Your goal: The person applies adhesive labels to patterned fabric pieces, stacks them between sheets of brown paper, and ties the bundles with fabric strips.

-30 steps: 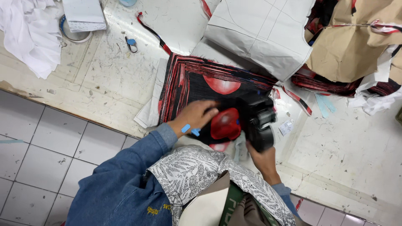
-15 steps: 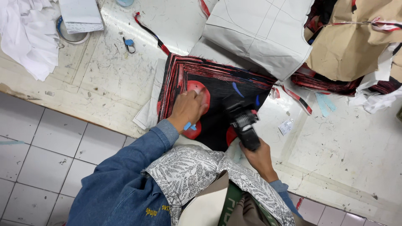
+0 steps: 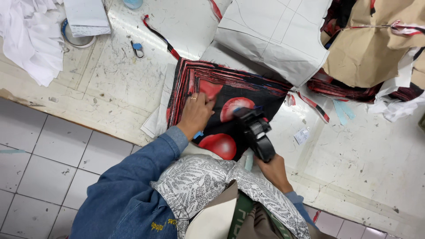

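Observation:
A stack of black fabric pieces with red round prints [image 3: 230, 95] lies on the worn white table [image 3: 110, 84], its red and black layered edges showing at the left and top. My left hand [image 3: 195, 114], a ring on one finger, presses flat on the top piece near its left side. My right hand [image 3: 275, 170] grips the handle of a black hand-held labelling gun [image 3: 253, 130], whose head hovers over the fabric next to a red print. A small blue bit shows under my left wrist.
White paper pattern pieces [image 3: 274, 35] overlap the stack's top. Brown paper and more fabric [image 3: 372, 48] pile at the top right. White cloth [image 3: 26, 40], a tape roll [image 3: 77, 40], a small blue clip [image 3: 137, 46] and a paper tag [image 3: 302, 135] lie around. Tiled floor at lower left.
My left hand slid left and upward across the top fabric piece. The labelling gun swung from the stack's middle toward its right lower part, uncovering more red prints.

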